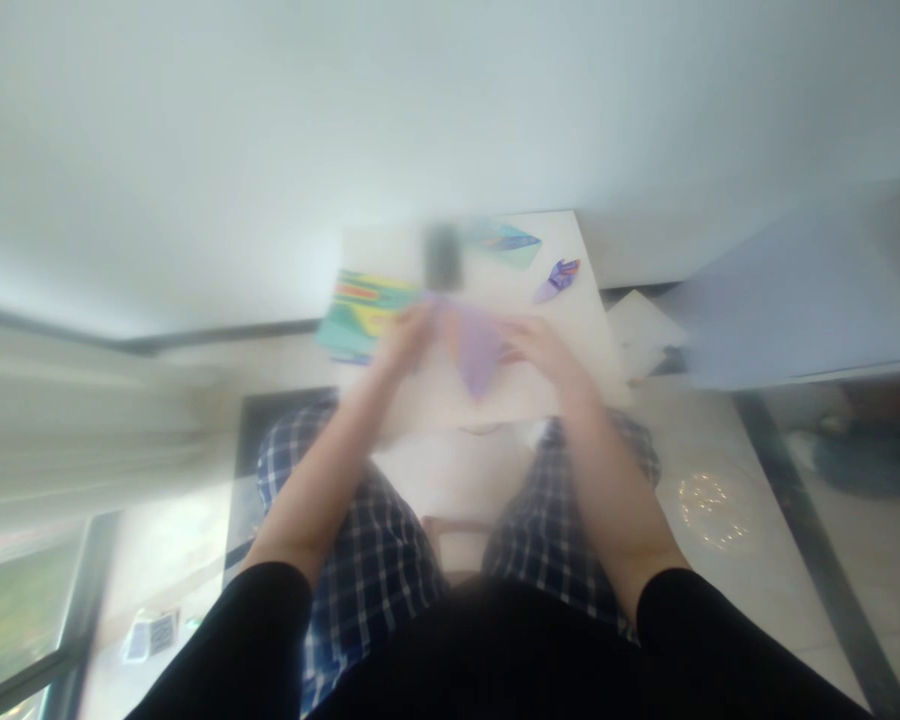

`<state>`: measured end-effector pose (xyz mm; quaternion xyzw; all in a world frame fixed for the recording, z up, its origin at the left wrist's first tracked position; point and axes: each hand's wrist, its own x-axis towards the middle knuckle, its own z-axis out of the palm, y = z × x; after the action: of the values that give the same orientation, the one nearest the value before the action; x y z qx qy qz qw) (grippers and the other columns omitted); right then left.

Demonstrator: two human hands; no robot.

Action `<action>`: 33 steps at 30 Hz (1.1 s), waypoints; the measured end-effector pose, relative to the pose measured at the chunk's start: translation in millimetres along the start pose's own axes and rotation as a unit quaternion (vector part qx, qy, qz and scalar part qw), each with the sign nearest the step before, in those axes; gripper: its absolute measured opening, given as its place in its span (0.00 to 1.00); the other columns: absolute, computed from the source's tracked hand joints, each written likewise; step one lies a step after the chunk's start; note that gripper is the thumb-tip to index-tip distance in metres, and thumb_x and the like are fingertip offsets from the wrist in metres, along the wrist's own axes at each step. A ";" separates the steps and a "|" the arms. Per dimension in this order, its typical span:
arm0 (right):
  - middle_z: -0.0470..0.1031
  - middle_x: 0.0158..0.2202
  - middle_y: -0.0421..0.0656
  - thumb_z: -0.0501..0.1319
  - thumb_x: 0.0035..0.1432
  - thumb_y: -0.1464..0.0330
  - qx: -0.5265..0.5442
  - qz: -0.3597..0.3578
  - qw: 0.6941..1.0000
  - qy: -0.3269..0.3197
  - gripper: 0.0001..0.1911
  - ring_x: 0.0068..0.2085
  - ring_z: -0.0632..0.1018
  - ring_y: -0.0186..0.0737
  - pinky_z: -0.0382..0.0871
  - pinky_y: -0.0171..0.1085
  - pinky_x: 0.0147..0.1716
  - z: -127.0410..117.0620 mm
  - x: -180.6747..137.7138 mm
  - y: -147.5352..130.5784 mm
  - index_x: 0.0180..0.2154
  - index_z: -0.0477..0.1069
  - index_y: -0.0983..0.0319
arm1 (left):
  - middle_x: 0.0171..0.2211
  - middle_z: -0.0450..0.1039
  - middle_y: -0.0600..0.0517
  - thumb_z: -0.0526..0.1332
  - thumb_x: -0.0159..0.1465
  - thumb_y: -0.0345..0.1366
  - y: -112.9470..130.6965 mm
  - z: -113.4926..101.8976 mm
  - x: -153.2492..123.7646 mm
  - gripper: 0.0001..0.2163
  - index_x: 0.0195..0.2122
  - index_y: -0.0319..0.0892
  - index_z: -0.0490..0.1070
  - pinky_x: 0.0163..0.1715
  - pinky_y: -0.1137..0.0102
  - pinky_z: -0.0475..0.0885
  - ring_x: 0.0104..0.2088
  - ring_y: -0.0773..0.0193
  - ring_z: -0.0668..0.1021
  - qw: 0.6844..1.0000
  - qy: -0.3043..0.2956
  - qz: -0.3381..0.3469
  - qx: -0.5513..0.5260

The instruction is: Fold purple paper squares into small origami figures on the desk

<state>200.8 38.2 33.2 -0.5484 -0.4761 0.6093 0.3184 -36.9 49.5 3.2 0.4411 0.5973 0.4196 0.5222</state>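
The picture is blurred by motion. A lilac sheet of paper [477,345], folded to a downward point, hangs between my two hands over a small white table [577,310]. My left hand [405,338] grips its left edge. My right hand [534,345] grips its right edge. Both hands have their fingers closed on the paper. My forearms reach out over my knees in blue checked trousers.
On the table lie a colourful paper packet [360,312] at the left, a dark upright object [442,257] at the back, a teal folded paper [511,244] and a small purple folded figure [559,278]. A pale surface [787,310] stands at the right, tiled floor below.
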 end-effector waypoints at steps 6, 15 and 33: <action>0.83 0.34 0.42 0.64 0.59 0.70 0.004 0.002 0.999 0.033 0.06 0.31 0.81 0.35 0.79 0.30 0.27 0.2 0.6 -1.7 0.37 0.80 0.63 | 0.37 0.82 0.45 0.74 0.44 0.56 -10.3 6.3 -3.5 0.28 0.38 0.37 0.82 0.45 0.61 0.76 0.41 0.52 0.82 0.993 -0.113 -0.012 -0.009; 0.83 0.37 0.44 0.71 0.49 0.60 0.006 -0.034 0.999 0.038 0.13 0.34 0.82 0.36 0.81 0.33 0.31 -2.5 3.1 5.5 0.33 0.80 0.63 | 0.35 0.83 0.46 0.74 0.43 0.55 4.1 8.5 -9.7 0.27 0.36 0.38 0.82 0.45 0.60 0.78 0.43 0.47 0.83 0.994 -0.095 -0.011 0.048; 0.83 0.43 0.45 0.72 0.49 0.63 0.066 -0.039 0.997 0.000 0.11 0.41 0.83 0.40 0.81 0.41 0.45 -17.7 7.5 12.3 0.35 0.81 0.61 | 0.32 0.82 0.44 0.72 0.45 0.57 -7.3 3.9 -2.6 0.26 0.35 0.39 0.82 0.40 0.61 0.79 0.38 0.51 0.83 0.995 -0.089 -0.011 0.051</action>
<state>218.2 44.9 20.0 -0.5073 -0.4559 0.6263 0.3776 -33.5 45.4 -3.5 0.4960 0.5736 0.3420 0.5550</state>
